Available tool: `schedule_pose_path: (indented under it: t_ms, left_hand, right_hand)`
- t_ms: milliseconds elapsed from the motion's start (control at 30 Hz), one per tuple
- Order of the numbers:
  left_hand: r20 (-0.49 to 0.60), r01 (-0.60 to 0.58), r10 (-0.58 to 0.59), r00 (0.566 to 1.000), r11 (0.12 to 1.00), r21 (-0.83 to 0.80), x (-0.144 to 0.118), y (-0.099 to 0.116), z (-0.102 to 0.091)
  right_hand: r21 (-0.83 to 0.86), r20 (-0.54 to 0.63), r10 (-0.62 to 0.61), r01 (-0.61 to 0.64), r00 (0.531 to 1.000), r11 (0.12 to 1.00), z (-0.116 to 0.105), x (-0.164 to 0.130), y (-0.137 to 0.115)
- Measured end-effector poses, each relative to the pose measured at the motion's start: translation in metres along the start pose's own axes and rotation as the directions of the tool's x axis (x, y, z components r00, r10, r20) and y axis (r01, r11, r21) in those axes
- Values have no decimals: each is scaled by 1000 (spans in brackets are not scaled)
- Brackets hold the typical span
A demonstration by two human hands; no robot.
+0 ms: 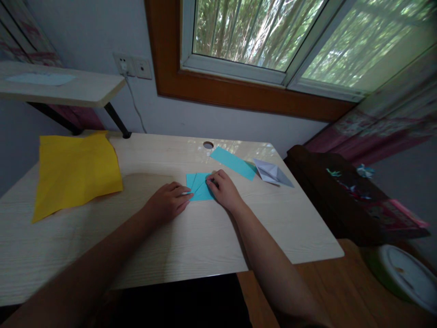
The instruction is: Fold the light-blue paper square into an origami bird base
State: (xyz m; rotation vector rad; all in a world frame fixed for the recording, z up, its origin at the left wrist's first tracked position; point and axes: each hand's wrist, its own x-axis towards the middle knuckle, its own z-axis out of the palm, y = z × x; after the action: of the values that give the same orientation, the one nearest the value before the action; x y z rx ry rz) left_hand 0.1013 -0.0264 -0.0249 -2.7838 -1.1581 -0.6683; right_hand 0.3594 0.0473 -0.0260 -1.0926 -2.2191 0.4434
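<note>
Left hand [170, 200] and right hand [224, 189], both half-curled, above a pale wooden desk [201, 241]. Left of them: large yellow paper sheet [77, 175]. Beyond the right: blue paper strip [234, 162]. Between them, touching both: creased blue paper rectangle [200, 186]; whether pinched, unclear.

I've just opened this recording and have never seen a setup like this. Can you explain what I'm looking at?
There's no machine here: these are a person's bare hands. The single picture comes from a camera worn on that person's head, looking forward and down.

The left hand and right hand touch opposite sides of a creased blue paper; whether the fingers grip or merely press it, I can't tell.

Also on the pale desk are a blue strip, a folded whitish paper and, at the left, a large yellow sheet.
</note>
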Motion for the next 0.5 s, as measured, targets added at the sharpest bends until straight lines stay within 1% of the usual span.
schedule_pose_path:
  t_ms: [100,300,500]
  left_hand:
    - [-1,10,-10,1000,1000,-13,0,0,0]
    - [0,15,-15,1000,999,-32,0,-3,2]
    - [-3,41,-41,999,997,-60,1,-5,2]
  right_hand:
    - [17,-5,-6,6,1000,1000,1,0,1]
    - [20,-6,33,-33,999,999,1,0,1]
    - [29,7,22,-22,1000,999,0,0,0]
